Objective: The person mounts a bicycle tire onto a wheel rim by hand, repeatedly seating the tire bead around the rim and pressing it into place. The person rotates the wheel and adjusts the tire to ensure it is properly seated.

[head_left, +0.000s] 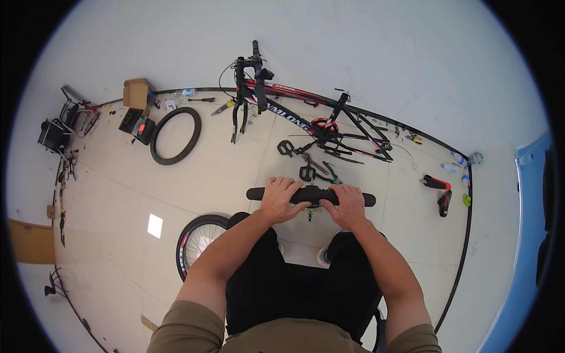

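Seen edge-on from above, a bicycle wheel with a black tire point(315, 193) stands upright before my knees. My left hand point(280, 200) grips the left part of the tire, fingers over the far side and thumb along the near side. Gripping the right part in the same way is my right hand point(348, 205). Both thumbs point inward, with a short stretch of tread showing between the hands. An axle end point(310, 216) pokes out below the tire; most of the rim and spokes are hidden.
A black and red bicycle frame point(288, 115) leans by the far wall. Ahead of the wheel lie loose pedals point(306, 173). A bare tire point(196, 135) and another wheel point(182, 250) are at left. A cardboard box point(136, 94), red-black parts point(436, 182) and pliers point(414, 139) line the walls.
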Tool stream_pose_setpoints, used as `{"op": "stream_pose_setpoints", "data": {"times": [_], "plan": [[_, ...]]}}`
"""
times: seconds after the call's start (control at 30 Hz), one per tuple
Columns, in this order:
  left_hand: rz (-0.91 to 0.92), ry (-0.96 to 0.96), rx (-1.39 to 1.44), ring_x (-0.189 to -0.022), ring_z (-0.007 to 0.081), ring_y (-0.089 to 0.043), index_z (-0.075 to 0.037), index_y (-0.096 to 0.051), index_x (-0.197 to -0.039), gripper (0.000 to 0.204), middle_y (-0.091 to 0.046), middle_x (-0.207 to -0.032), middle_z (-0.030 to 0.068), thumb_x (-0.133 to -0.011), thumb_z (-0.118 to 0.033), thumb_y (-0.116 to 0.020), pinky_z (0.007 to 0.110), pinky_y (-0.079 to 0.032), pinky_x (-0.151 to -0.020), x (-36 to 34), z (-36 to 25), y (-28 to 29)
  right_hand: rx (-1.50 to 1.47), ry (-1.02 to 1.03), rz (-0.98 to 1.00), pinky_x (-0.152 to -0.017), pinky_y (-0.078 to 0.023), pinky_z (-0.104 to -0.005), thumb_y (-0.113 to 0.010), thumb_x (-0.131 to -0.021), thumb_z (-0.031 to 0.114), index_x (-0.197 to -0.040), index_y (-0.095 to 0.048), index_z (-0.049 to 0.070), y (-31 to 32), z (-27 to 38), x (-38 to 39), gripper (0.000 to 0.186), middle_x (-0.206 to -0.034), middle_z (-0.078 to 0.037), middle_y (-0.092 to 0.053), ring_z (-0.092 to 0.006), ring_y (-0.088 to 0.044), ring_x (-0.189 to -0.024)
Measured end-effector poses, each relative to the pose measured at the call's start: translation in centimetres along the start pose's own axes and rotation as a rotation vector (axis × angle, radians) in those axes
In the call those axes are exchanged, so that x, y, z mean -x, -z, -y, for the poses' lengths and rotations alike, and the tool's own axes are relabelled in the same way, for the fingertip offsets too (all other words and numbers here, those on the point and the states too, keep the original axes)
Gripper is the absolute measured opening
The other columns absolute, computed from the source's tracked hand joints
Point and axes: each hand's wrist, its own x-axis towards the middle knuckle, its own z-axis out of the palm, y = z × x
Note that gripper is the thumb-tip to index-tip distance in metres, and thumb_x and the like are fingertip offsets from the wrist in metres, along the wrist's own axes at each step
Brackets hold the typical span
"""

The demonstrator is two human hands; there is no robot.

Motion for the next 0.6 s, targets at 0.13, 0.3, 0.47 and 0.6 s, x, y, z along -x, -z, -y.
{"op": "stream_pose_setpoints", "data": {"times": [0.13,0.3,0.47,0.6], "plan": [[0.051,0.022,0.001,-0.091,0.0307,-0.063,-0.011,-0.066,-0.120,0.054,-0.063,-0.093,0.0092,-0.079,-0.044,-0.081,0.044,-0.047,-0.079,0.8,0.1,-1.5,0.017,-0.019,-0.006,-0.081,-0.045,-0.0442,-0.075,-0.086,0.044,-0.101,-0.067,0.008,-0.8,-0.9,0.8,0.039,-0.094,-0.011,-0.066,-0.0340,-0.063,-0.089],[0.031,0.025,0.151,-0.081,0.0333,-0.069,-0.010,-0.070,-0.106,0.039,-0.070,-0.085,0.0117,-0.087,-0.045,-0.074,0.045,-0.054,-0.072,0.2,1.5,-2.1,-0.002,-0.146,0.128,-0.075,-0.050,-0.0479,-0.072,-0.088,0.045,-0.088,-0.070,0.007,-0.6,-0.5,-0.2,0.038,-0.085,-0.013,-0.069,-0.0374,-0.066,-0.084],[0.216,0.189,0.205,-0.078,0.0377,-0.069,-0.010,-0.073,-0.097,0.041,-0.071,-0.080,0.0156,-0.094,-0.051,-0.064,0.045,-0.055,-0.072,-0.6,2.7,-1.3,0.010,-0.344,0.367,-0.077,-0.052,-0.0484,-0.060,-0.095,0.056,-0.085,-0.073,0.008,0.2,1.0,-3.2,0.051,-0.085,-0.015,-0.072,-0.0382,-0.068,-0.086],[0.292,0.257,0.149,-0.076,0.0390,-0.068,-0.010,-0.074,-0.093,0.045,-0.070,-0.074,0.0169,-0.095,-0.053,-0.060,0.046,-0.054,-0.071,-1.4,3.0,-1.5,0.060,-0.412,0.462,-0.078,-0.052,-0.0482,-0.056,-0.096,0.060,-0.086,-0.075,0.010,0.0,1.1,-4.1,0.055,-0.086,-0.015,-0.073,-0.0375,-0.069,-0.087]]}}
